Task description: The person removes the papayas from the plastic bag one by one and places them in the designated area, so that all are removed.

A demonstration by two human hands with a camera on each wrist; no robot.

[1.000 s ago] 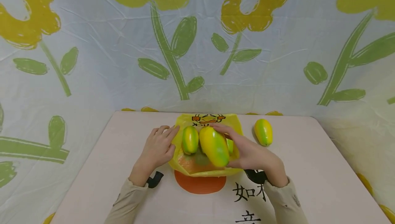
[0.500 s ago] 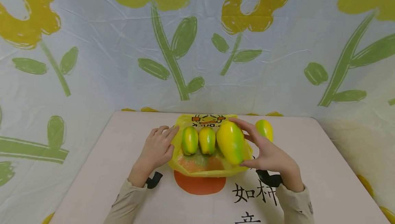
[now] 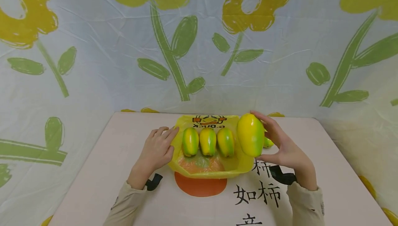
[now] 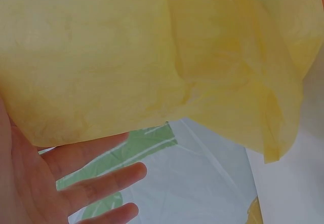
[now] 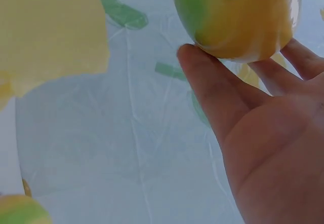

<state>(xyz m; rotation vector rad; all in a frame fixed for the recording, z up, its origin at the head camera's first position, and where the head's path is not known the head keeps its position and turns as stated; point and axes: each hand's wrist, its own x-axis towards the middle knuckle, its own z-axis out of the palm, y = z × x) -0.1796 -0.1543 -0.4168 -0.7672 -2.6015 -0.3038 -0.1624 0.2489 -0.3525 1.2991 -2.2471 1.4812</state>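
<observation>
My right hand (image 3: 281, 143) grips a glossy yellow-green oval fruit (image 3: 249, 135), mango- or papaya-like, at the bag's right rim, thumb low and fingers behind it. In the right wrist view the fingertips are at the end of this fruit (image 5: 235, 16). Three similar fruits (image 3: 207, 141) lie in a row in an open yellow plastic bag (image 3: 234, 165) with a cartoon duck print. At the bag's left edge, my left hand (image 3: 155, 150) touches the plastic with thumb and forefinger apart. The left wrist view shows its fingers (image 4: 106, 186) fairly straight below the bag (image 4: 101, 57), the thumb hidden.
Another yellow-green fruit (image 3: 268, 142) lies on the table behind my right hand, mostly hidden. The pale table (image 3: 109, 157) carries an orange round print (image 3: 201, 188) and black characters (image 3: 258, 195). A flower-patterned cloth (image 3: 124, 46) hangs at the back and sides.
My right hand has moved rightward with its fruit, from over the bag to its right rim, uncovering the row of three fruits. The left hand has stayed almost still.
</observation>
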